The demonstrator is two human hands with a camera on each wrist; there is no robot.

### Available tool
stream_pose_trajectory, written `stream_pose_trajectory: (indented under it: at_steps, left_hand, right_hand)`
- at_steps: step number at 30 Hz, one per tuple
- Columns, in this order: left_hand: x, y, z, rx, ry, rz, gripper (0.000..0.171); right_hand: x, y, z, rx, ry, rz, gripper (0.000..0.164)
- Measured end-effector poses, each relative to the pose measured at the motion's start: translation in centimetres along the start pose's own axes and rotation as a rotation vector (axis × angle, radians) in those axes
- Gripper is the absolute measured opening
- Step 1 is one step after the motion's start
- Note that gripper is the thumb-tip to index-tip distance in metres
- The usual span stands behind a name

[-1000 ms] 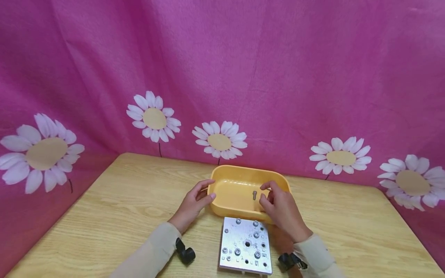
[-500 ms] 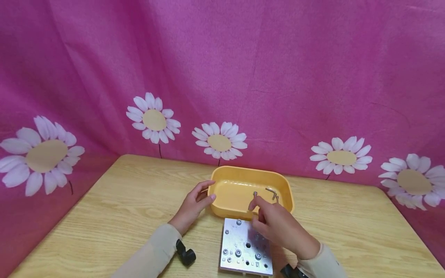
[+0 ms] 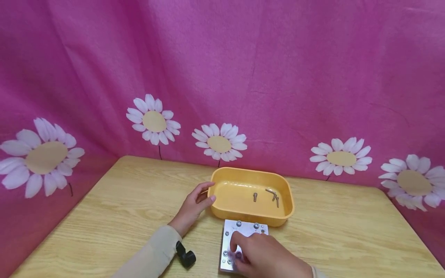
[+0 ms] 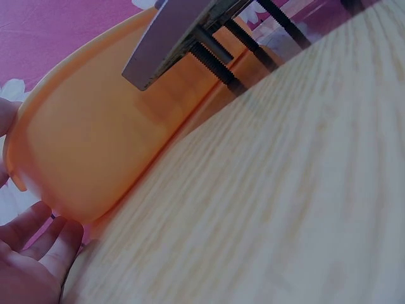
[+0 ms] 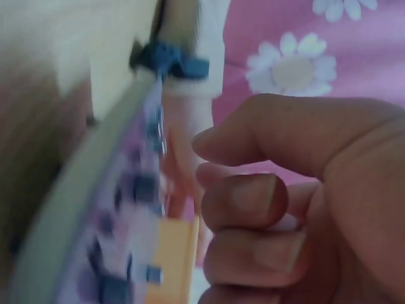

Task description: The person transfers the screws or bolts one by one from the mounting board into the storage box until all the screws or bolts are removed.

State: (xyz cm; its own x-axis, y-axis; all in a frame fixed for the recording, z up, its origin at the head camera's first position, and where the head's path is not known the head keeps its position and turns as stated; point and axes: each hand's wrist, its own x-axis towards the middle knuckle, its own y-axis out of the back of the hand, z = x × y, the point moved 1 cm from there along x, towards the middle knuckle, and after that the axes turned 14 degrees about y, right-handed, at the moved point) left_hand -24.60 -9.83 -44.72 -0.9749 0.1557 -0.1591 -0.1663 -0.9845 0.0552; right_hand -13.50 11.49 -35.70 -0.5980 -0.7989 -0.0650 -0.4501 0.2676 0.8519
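Observation:
My left hand (image 3: 192,205) holds the left end of a yellow plastic tray (image 3: 240,212), thumb and index finger at its rim. In the left wrist view its fingertips lie along the tray's end wall. My right hand (image 3: 269,255) is over a metal plate (image 3: 247,227) with several socket-head screws (image 3: 256,225) in it. The thumb and index finger stand apart around a screw head (image 3: 238,255). Nothing shows in the right fingers (image 5: 253,199), the others curled, in the right wrist view. Loose screws (image 3: 255,197) lie in the tray.
Threaded screw ends (image 4: 215,63) stick out under the plate, which stands above the wooden table (image 3: 139,200). A pink cloth (image 3: 278,77) with white flowers hangs behind the table. A black wrist mount (image 3: 185,256) sits at the left sleeve.
My right hand has moved from over the tray back to the plate, uncovering loose screws at the tray's right end. My left hand has stayed at the tray.

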Motion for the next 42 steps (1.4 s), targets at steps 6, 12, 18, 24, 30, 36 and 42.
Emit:
stream_pose_trajectory:
  at_steps: [6,12,18,24,30,36,42]
  left_hand:
    - [0.0,0.1,-0.3,0.004,0.001,0.012,0.045]
    - [-0.1,0.2,-0.5,0.028,0.025,0.025,0.046]
    - [-0.4,0.2,-0.8,0.021,0.019,0.017,0.044]
    - [-0.2,0.2,-0.6,0.021,0.019,0.017,0.045]
    - [-0.2,0.1,-0.6,0.015,0.022,0.017,0.044]
    - [0.1,0.0,-0.3,0.004,0.000,0.011,0.044]
    - [0.2,-0.1,-0.2,0.007,0.005,0.010,0.044]
  right_hand:
    - [0.6,-1.3,-0.5,-0.011,0.044,-0.057,0.014]
    - [0.9,-2.1,-0.4,-0.036,0.047,-0.064,0.013]
    - [0.8,-2.5,-0.2,-0.062,0.044,-0.055,0.019]
    - [1.0,-2.3,0.0,0.023,-0.004,-0.074,0.017]
    - [1.1,-2.3,0.2,0.034,-0.008,-0.074,0.019]
    - [1.1,-2.1,0.4,0.075,-0.035,-0.077,0.014]
    - [1.1,-1.9,0.6,0.122,-0.034,-0.080,0.014]
